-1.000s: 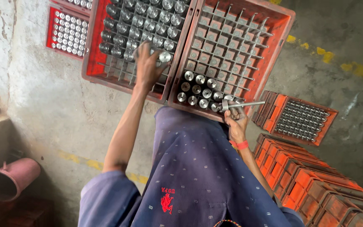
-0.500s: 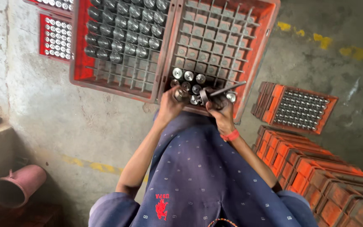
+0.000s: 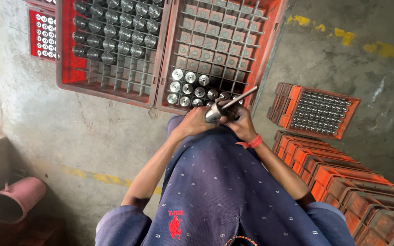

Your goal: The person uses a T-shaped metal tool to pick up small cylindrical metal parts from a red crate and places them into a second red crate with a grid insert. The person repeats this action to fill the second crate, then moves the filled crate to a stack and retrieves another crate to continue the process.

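Observation:
My left hand [image 3: 196, 122] grips a shiny metal cylinder [image 3: 214, 113] in front of my body, just below the near edge of the right red crate [image 3: 270, 41]. Close against it, my right hand [image 3: 239, 121] holds a thin metal rod [image 3: 243, 96] that points up and to the right over the crate's corner. That crate has a divider grid with several metal cylinders [image 3: 188, 87] standing in its near cells. The left red crate [image 3: 64, 68] holds several rows of the same cylinders [image 3: 115, 32] in its far cells.
A small red tray of small metal parts [image 3: 44, 32] lies at the far left. An orange tray of thin pins [image 3: 318, 114] and stacked orange trays [image 3: 356, 182] stand at the right. A pink pipe piece [image 3: 12, 200] lies at the lower left on the concrete floor.
My left hand drew back from the left crate with a cylinder and came in front of my body. Both hands now meet at the cylinder, the rod beside it.

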Demonstrator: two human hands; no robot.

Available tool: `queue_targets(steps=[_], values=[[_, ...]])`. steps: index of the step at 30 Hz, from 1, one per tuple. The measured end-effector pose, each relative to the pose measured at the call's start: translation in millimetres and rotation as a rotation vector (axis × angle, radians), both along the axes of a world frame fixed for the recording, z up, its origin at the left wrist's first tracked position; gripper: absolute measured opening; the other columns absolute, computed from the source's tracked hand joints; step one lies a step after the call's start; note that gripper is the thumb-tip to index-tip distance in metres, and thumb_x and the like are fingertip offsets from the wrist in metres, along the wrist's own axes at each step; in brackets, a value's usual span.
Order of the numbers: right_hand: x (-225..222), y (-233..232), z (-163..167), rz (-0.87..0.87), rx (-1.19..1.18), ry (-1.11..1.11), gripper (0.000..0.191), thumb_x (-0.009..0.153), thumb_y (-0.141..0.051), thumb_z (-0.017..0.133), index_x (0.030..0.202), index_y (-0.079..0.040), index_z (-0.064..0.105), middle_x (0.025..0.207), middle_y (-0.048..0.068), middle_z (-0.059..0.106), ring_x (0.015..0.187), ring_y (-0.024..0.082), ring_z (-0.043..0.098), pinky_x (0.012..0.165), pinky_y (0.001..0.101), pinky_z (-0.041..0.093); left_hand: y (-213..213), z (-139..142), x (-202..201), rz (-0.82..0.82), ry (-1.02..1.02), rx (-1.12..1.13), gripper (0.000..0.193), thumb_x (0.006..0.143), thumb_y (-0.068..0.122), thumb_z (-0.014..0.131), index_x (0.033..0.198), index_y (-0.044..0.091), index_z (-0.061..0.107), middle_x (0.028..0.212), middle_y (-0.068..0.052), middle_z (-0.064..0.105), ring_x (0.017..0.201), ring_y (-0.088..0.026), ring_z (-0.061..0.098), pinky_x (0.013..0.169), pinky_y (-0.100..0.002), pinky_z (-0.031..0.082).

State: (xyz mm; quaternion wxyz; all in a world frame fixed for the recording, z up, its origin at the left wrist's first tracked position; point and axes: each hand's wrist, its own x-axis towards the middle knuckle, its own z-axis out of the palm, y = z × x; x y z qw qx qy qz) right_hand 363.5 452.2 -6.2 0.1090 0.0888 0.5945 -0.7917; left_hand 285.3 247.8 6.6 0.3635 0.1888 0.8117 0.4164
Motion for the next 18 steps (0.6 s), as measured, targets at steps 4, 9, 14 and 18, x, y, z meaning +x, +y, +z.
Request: queue_targets(steps=[4,9,14,18], values=[[3,20,-29,-0.287,0.067,-0.146,0.039,0.091,0.006,0.071,0.129,0.001,0.064,0.106,0.0,0.068,0.092,0.005,0.063,0.082,0.0222,0.052,4,-7,-12,-0.018,0.092,-0.101,0.073,0.081,0.048,0.083,0.134,0.004,0.059,0.096,-0.021,0.074,0.092,-0.039,0.072,0.081,-0.049,0.056],[8,45,-39,-0.471,0.036,-0.117,0.025,0.093,0.007,0.065,0.117,0.0,0.063,0.085,0.0,0.066,0.063,0.005,0.052,0.053,0.0229,0.038,8,-16,-32,0.017,0.513,0.078,0.063,0.092,0.018,0.069,0.15,0.007,0.048,0.131,-0.015,0.069,0.099,-0.035,0.069,0.079,-0.043,0.059],[15,34,-35,-0.514,-0.019,-0.158,0.02,0.097,0.007,0.066,0.116,0.001,0.061,0.084,-0.001,0.063,0.063,0.004,0.049,0.053,0.0222,0.036,0,-36,-32,0.024,0.664,0.277,0.056,0.089,-0.001,0.063,0.143,0.01,0.056,0.137,-0.017,0.066,0.113,-0.036,0.068,0.092,-0.041,0.059],[17,16,-30,-0.532,-0.071,-0.185,0.033,0.091,0.008,0.065,0.122,0.001,0.06,0.085,-0.002,0.062,0.066,0.005,0.051,0.053,0.0228,0.037,-37,-42,-36,0.287,0.6,0.231,0.042,0.089,-0.005,0.065,0.129,0.009,0.069,0.121,-0.015,0.072,0.107,-0.034,0.072,0.09,-0.039,0.059]])
